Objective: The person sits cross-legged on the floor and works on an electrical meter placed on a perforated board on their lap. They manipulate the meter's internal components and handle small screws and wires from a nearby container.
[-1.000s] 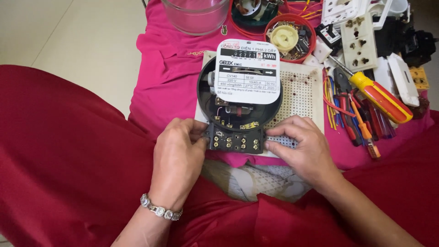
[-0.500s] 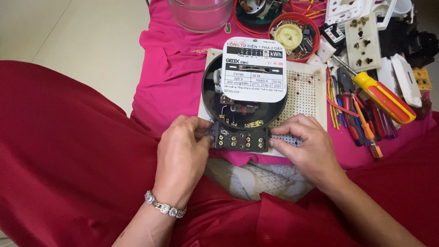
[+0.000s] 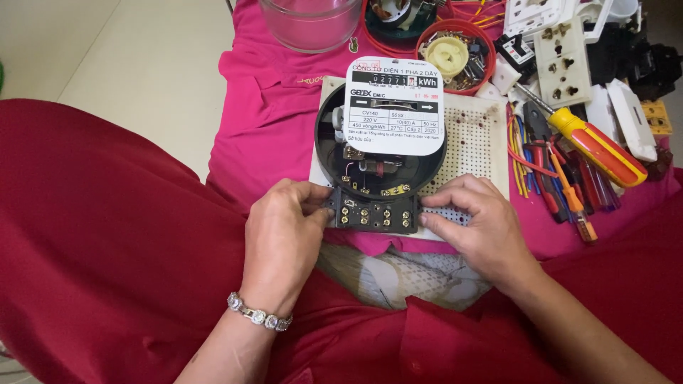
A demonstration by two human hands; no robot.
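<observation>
A round black electricity meter [image 3: 370, 167] with a white label plate lies on a white perforated board [image 3: 477, 142]. Its black terminal block [image 3: 376, 215] with brass screws faces me. My left hand [image 3: 281, 242], with a silver bracelet on the wrist, grips the block's left end with thumb and fingers. My right hand [image 3: 477, 224] holds the right end of the block, its fingers resting on the board.
A pink cloth [image 3: 270, 114] covers the work area. Right of the board lie a yellow and red screwdriver [image 3: 590, 146], pliers and coloured wires [image 3: 541, 163], and white sockets [image 3: 562, 60]. A glass bowl [image 3: 309, 21] and a red tub of parts [image 3: 455, 53] sit behind.
The view has shifted slightly. Both hands stay on the terminal block with only small finger movements.
</observation>
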